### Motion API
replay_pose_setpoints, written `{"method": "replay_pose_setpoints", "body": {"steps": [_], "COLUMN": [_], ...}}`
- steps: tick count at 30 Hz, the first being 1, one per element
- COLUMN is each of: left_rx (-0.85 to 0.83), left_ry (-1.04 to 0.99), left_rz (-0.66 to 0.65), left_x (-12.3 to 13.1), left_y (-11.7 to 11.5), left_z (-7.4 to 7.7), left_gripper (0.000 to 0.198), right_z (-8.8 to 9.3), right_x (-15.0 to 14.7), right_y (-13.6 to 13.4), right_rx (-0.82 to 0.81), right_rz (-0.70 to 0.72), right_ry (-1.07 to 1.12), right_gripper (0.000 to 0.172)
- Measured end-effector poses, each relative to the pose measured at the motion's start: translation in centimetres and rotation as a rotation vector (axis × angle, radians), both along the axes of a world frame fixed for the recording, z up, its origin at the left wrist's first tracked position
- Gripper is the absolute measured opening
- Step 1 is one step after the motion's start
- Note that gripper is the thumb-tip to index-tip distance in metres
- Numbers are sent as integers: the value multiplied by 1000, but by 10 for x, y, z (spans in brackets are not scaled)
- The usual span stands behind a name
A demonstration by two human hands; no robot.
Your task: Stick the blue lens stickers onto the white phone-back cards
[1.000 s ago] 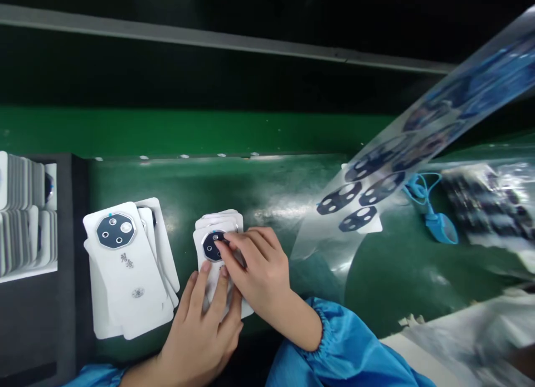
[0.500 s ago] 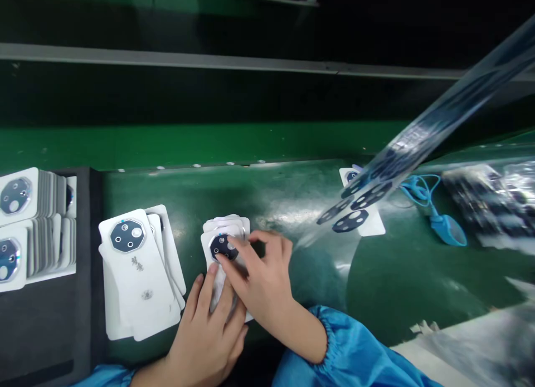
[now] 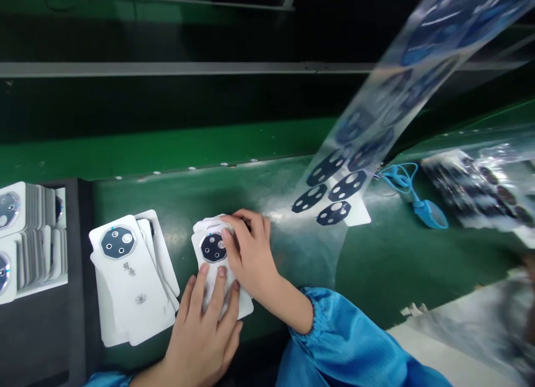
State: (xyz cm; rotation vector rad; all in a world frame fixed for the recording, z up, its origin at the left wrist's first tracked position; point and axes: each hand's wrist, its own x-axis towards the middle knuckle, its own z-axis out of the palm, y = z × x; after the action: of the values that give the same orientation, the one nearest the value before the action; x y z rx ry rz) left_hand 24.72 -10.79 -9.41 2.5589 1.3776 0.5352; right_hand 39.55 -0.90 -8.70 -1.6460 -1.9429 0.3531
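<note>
A white phone back panel (image 3: 213, 274) lies on top of a small stack on the green worktop. Its dark octagonal camera piece (image 3: 213, 247) has round lens holes and a light rim. Across the lower part of the panel rests my left hand (image 3: 204, 326), fingers spread and flat on it. My right hand (image 3: 253, 259) is closed at the panel's upper right side, one fingertip on the camera piece's edge; its other fingers curl and are partly hidden. Left of my hands is a pile of larger-looking white panels (image 3: 137, 281) with the same octagonal pieces.
Packed rows of white panels (image 3: 35, 259) stand at the far left on a black mat (image 3: 37, 331). A clear film strip (image 3: 355, 125) with dark octagonal pieces hangs at the right above a white panel (image 3: 359, 211). Beyond lie a blue corded object (image 3: 430, 213) and plastic-wrapped parts (image 3: 468, 189).
My right hand has shifted from across the camera piece to the panel's upper right side, uncovering most of the piece. The film strip looks wider and lies further left. The view has shifted slightly.
</note>
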Motion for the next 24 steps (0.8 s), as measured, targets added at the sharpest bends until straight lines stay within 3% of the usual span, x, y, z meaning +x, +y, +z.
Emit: {"method": "replay_pose_setpoints", "body": {"steps": [9,13,16,20,24], "left_rx": [42,120,190,174,127], "left_ry": [39,33,-17,-23,-87], "left_rz": [-18,10,83,234,369], "left_x": [-3,-1,1,7,16], "left_y": [1,-4,-7,-10,-17], "left_z": [7,7,5,8,15], "left_gripper": [41,46,39,22,12], "right_z": [1,25,52,89,105], "right_x": [4,5,20,68,123], "right_y": [-17,-38,-55,-58,-37], "right_rx": [-57,-147,-63,203,214], "right_rz": [153,265,332,219,-29], "right_ry": [-24,99,183,468,845], "right_gripper": [46,52,59,60,41]}}
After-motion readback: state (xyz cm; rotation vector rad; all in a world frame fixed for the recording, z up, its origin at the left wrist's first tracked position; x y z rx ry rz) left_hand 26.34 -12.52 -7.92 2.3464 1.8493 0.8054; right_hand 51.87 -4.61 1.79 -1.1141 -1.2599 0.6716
